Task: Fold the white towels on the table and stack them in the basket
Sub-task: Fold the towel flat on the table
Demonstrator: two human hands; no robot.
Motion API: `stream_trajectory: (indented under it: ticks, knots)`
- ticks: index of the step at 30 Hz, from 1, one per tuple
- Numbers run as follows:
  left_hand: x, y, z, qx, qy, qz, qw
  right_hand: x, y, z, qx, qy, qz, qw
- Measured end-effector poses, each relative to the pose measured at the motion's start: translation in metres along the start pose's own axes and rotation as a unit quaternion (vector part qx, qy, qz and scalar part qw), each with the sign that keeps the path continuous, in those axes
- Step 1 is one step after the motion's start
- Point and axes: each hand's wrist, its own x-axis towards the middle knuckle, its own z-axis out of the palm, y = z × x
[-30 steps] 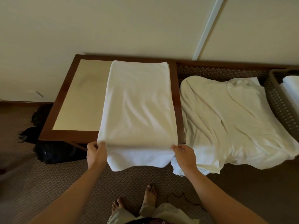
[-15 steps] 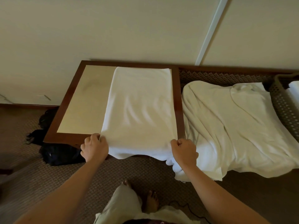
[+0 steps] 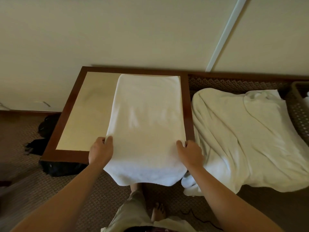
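Both hands pinch the towel (image 3: 145,118): left hand (image 3: 100,152) and right hand (image 3: 190,154) at its side edges. To fold well, lift both evenly and carry them to the far edge ahead, square on the tabletop (image 3: 87,108).

a white towel (image 3: 147,118) lies on the right part of the table (image 3: 70,113), its near end hanging over the table's front edge. the left hand (image 3: 100,150) and the right hand (image 3: 189,152) pinch its side edges. right of the table lies a rumpled towel (image 3: 247,139), then a basket (image 3: 299,104).
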Motion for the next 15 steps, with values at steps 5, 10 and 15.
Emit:
stream_trajectory:
  ticks: [5, 10, 15]
  knots:
    - [0.026, 0.006, -0.007, -0.023, -0.001, 0.038, 0.999, 0.017, -0.015, 0.002, 0.056, 0.038, -0.028, 0.997]
    - [0.028, -0.005, -0.002, 0.081, 0.05, 0.073, 0.993, 0.019, -0.011, 0.009, -0.029, 0.054, 0.012, 0.998]
    - [0.048, 0.02, 0.0, 0.037, 0.038, 0.051, 0.997, 0.04, -0.03, 0.007, 0.007, 0.032, 0.018, 0.999]
